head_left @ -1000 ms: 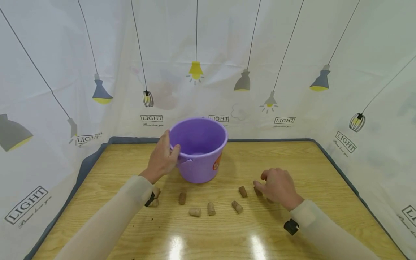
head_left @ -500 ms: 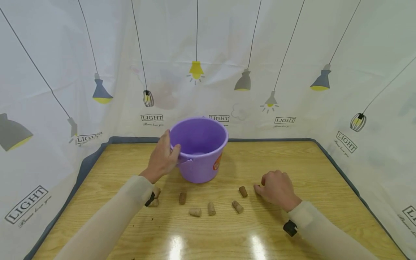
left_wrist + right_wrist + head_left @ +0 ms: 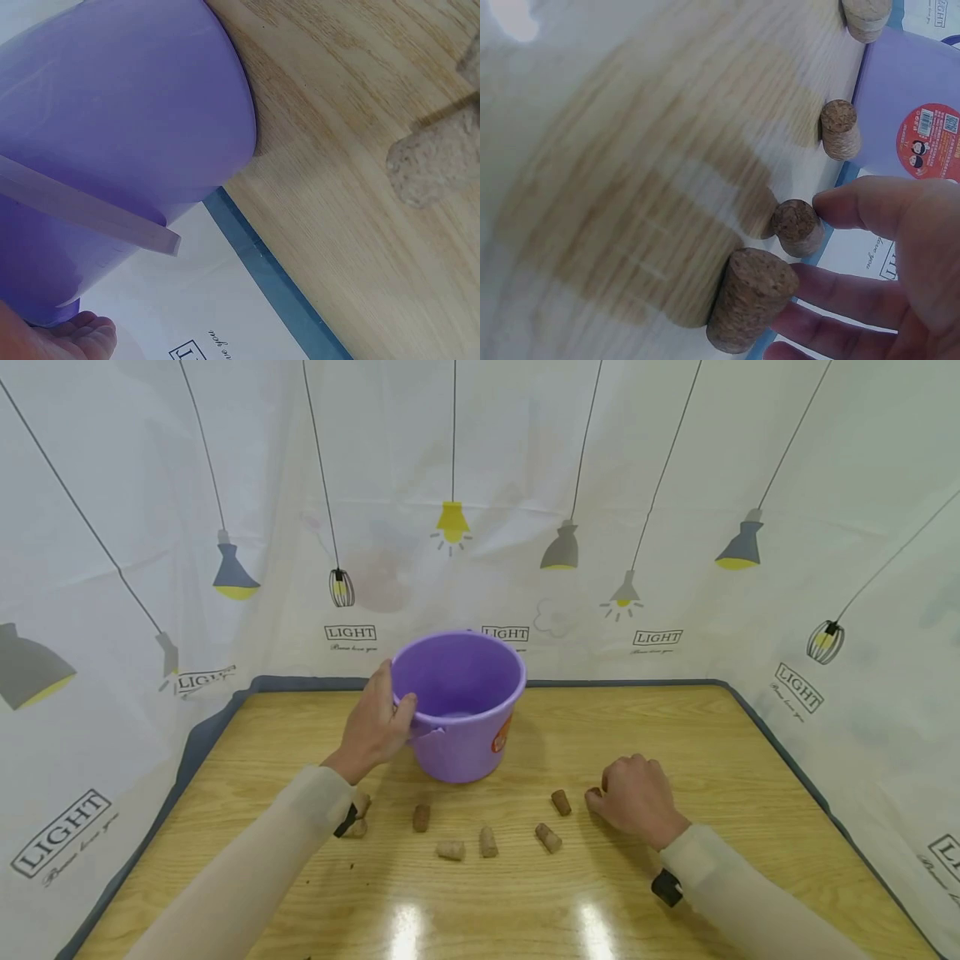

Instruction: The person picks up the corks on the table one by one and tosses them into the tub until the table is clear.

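A purple bucket (image 3: 457, 747) stands upright at the back of the table, tilted slightly. My left hand (image 3: 375, 727) grips its left rim, thumb over the edge near the handle joint; in the left wrist view, some of that hand's fingers (image 3: 90, 337) show beside the bucket wall (image 3: 135, 97). At the right, my right hand (image 3: 636, 797) is low over the table with curled fingers. The right wrist view has its thumb against one cork (image 3: 799, 225) and its fingers against a closer cork (image 3: 750, 300), the two between them. Fingertip contact is partly hidden.
Several loose corks lie on the wooden table (image 3: 480, 910), among them a dark cork (image 3: 561, 802), a mottled cork (image 3: 547, 837) and a pale cork (image 3: 450, 850). More corks (image 3: 356, 828) sit partly behind the left wrist. A white printed cloth (image 3: 480, 568) surrounds the table.
My right hand has lowered slightly and curled its fingers in, covering the two corks that showed beneath it. The left hand and the bucket have not moved.
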Demonstrator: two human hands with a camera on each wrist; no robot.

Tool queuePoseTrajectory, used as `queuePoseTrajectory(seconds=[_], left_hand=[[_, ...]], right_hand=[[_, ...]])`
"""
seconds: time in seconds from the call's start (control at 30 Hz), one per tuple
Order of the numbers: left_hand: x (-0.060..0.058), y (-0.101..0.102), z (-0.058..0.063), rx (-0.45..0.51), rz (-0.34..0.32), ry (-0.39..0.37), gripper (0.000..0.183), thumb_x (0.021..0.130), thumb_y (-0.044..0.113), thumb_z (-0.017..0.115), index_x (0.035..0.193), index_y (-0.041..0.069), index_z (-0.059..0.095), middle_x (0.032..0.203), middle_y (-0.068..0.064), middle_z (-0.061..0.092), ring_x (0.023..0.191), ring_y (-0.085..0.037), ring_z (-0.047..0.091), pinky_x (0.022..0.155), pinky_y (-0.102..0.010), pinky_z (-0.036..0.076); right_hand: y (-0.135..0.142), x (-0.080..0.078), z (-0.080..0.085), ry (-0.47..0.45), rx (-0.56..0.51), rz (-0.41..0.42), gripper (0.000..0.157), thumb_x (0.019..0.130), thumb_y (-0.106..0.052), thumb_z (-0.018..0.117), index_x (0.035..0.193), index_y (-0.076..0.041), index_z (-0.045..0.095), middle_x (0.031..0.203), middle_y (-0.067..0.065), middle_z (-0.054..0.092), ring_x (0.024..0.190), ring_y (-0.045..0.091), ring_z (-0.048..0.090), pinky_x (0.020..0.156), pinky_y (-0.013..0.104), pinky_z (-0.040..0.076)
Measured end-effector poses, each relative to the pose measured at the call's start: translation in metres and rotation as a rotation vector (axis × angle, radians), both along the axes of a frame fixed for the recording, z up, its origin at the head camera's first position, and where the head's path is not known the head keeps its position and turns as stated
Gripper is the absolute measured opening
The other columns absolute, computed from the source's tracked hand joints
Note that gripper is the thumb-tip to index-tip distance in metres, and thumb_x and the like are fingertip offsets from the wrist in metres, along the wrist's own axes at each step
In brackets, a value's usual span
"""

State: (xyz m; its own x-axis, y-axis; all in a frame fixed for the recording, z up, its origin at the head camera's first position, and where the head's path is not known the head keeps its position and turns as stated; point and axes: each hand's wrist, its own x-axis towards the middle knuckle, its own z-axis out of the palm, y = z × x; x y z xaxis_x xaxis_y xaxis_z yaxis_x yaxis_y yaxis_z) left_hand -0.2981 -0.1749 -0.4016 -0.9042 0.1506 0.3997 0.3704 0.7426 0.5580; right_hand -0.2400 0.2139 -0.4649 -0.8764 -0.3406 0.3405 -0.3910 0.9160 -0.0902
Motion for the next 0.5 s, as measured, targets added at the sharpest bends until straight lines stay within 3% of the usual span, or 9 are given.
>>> queuePoseTrajectory(seconds=[0.5], left_hand=[[0.001, -0.0001, 0.0006, 0.001, 0.001, -0.011, 0.078, 0.103, 0.036, 0.04, 0.161, -0.006, 0.01, 0.164, -0.029, 0.023, 0.148, -0.045, 0.03, 0.12, -0.058, 0.027]], right_hand=[[-0.005, 0.0016, 0.0014, -0.027, 0.024, -0.018, 0.062, 0.081, -0.015, 0.074, 0.044, -0.025, 0.026, 0.048, -0.013, 0.013, 0.052, 0.011, 0.017, 0.058, 0.032, 0.025]])
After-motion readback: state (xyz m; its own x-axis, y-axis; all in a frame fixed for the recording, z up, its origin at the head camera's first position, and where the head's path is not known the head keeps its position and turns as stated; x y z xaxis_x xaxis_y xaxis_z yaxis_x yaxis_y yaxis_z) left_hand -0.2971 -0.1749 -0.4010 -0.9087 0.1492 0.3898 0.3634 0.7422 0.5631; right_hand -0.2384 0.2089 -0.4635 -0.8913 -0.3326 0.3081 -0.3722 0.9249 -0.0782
